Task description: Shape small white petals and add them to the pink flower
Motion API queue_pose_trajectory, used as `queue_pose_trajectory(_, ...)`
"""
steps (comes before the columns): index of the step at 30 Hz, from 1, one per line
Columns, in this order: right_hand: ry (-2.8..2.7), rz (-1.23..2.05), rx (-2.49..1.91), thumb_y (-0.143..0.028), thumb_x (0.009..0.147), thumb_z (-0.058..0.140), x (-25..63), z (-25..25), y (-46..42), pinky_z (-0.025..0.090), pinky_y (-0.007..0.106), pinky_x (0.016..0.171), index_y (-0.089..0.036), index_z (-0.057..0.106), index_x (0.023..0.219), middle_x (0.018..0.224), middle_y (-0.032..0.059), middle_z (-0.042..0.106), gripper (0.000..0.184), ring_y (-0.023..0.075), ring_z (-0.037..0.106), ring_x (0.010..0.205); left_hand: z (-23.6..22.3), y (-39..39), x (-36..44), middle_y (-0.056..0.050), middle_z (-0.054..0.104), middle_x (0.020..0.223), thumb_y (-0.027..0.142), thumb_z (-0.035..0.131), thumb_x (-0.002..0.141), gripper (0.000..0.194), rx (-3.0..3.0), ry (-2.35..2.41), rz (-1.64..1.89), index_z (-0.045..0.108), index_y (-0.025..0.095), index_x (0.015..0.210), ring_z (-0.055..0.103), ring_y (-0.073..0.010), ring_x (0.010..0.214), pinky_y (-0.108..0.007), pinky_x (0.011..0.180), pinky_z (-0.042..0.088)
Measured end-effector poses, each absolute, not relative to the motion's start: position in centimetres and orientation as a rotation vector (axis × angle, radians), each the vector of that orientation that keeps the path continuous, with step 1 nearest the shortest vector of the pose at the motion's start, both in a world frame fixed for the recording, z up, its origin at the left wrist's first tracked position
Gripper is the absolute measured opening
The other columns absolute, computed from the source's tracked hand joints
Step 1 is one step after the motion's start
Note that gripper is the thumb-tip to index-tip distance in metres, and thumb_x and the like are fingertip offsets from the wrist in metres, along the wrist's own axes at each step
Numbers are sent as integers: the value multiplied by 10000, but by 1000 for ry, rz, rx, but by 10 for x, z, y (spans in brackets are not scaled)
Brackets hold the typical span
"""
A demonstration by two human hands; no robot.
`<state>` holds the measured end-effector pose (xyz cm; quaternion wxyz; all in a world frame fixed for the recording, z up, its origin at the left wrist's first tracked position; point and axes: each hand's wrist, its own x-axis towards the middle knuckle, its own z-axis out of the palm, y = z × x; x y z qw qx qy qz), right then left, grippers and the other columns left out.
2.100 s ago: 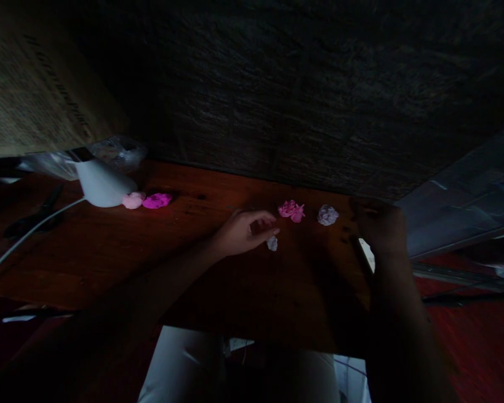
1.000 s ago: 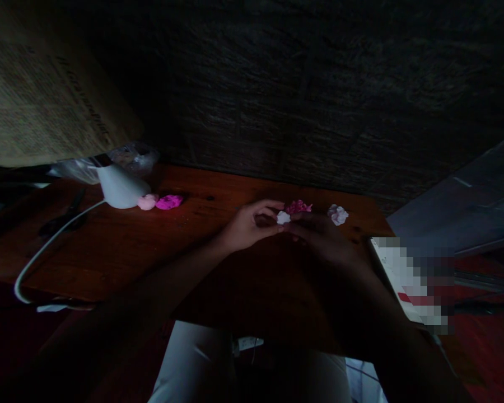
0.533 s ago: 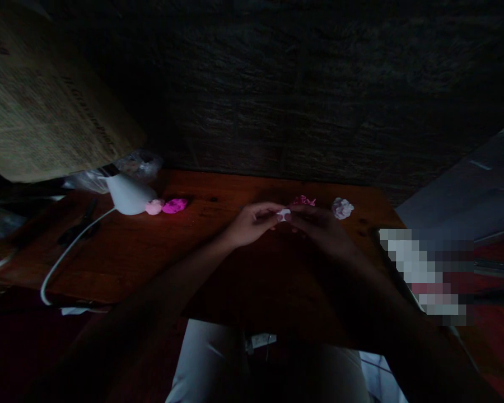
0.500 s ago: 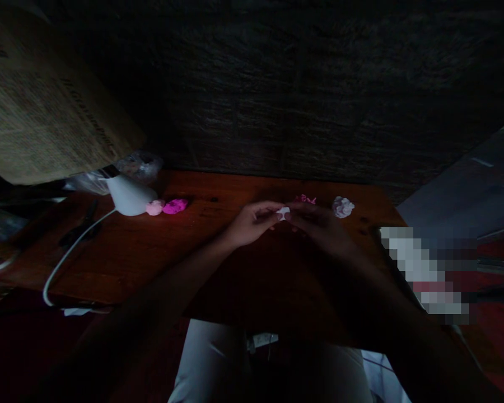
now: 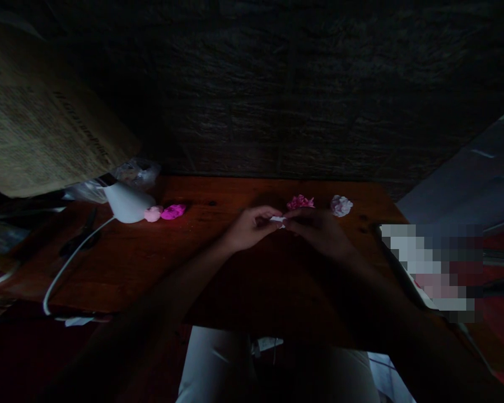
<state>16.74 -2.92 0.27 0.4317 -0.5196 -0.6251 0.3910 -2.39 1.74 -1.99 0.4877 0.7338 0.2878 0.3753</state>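
Observation:
A small white piece (image 5: 278, 220), perhaps paper or clay, is pinched between my two hands above the wooden table. My left hand (image 5: 254, 226) grips its left end with thumb and fingers. My right hand (image 5: 317, 228) closes on the right end, its fingers partly lost in shadow. Just behind the hands lies a pink ruffled flower-like piece (image 5: 301, 202). Further right sits a white ruffled flower-like piece (image 5: 341, 205). To the left, a pale pink lump (image 5: 153, 213) touches a bright magenta lump (image 5: 173, 211).
A white lamp base (image 5: 128, 202) with a cable stands on the wooden table (image 5: 218, 193) at left, below a large printed paper shade (image 5: 63, 117). Dark scissors (image 5: 82, 238) lie near it, a clear plastic bag (image 5: 136, 172) behind. A blurred-out device (image 5: 424, 268) rests at right.
My hands have dropped slightly, uncovering more of the pink ruffled piece. The white piece now lies flatter between my fingers. The whole view has shifted a little.

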Motion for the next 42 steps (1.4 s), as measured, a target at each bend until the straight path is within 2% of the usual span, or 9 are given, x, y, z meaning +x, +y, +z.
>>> queue_pose_trajectory(5, -1448, 1038, -1324, -336, 691, 728, 164, 0, -28, 474, 293, 597, -208, 765, 792, 669, 7, 707, 167, 159, 614, 599, -17, 13, -25, -51, 705, 887, 296, 643, 862, 161, 1935, 709, 926, 665, 147, 919, 646, -140, 821, -262, 760, 497)
queue_pose_trajectory(13, -939, 1357, -1172, -335, 574, 782, 150, -2, -25, 531, 277, 664, -201, 707, 681, 698, 16, 692, 188, 148, 626, 681, -1, 1, -25, -52, 687, 930, 293, 587, 910, 149, 2152, 838, 1028, 659, 170, 952, 618, -132, 826, -222, 677, 467)
queue_pose_trajectory(20, -796, 1452, -1019, -328, 643, 785, 148, -9, -22, 541, 288, 740, -239, 659, 749, 760, -4, 677, 187, 145, 637, 745, -12, 9, -13, -51, 695, 943, 401, 675, 845, 267, 1620, 745, 1124, 622, 163, 953, 630, -115, 784, -237, 687, 516)
queue_pose_trajectory(24, -741, 1434, -991, -292, 665, 761, 149, -8, -23, 534, 260, 698, -244, 686, 805, 819, 1, 695, 166, 131, 621, 722, -14, 25, -20, -45, 702, 982, 443, 696, 814, 325, 1311, 786, 1229, 621, 177, 983, 648, -110, 807, -252, 733, 537)
queue_pose_trajectory(27, -697, 1459, -975, -261, 649, 778, 151, -3, -26, 533, 242, 685, -268, 733, 879, 860, -14, 718, 234, 116, 620, 709, -12, 38, -32, -37, 701, 1017, 416, 690, 819, 302, 1245, 879, 1262, 636, 187, 1009, 648, -96, 831, -251, 770, 531)
queue_pose_trajectory(31, -700, 1511, -968, -245, 652, 805, 149, 0, -30, 563, 251, 753, -269, 767, 820, 848, -7, 745, 174, 142, 667, 803, -13, 36, -39, -49, 719, 918, 359, 659, 840, 242, 1588, 956, 1013, 676, 167, 985, 643, -122, 757, -257, 678, 503)
queue_pose_trajectory(35, -751, 1544, -941, -268, 672, 825, 146, -1, -30, 561, 263, 845, -260, 783, 816, 930, 9, 772, 150, 153, 691, 918, -14, 21, -34, -54, 730, 869, 225, 597, 873, 138, 2197, 857, 686, 719, 167, 901, 655, -158, 791, -305, 775, 494)
queue_pose_trajectory(38, -778, 1553, -955, -285, 635, 860, 148, -2, -30, 562, 263, 791, -264, 785, 814, 934, 12, 775, 195, 154, 694, 890, -13, 17, -32, -79, 727, 960, 221, 619, 866, 160, 2336, 855, 738, 729, 168, 969, 658, -182, 885, -321, 822, 491)
queue_pose_trajectory(42, -801, 1552, -1007, -333, 610, 889, 150, -1, -30, 505, 217, 633, -251, 784, 816, 799, -3, 742, 245, 107, 641, 714, -10, 21, -32, -83, 725, 971, 250, 649, 859, 179, 2094, 786, 994, 719, 149, 989, 660, -166, 895, -295, 810, 504)
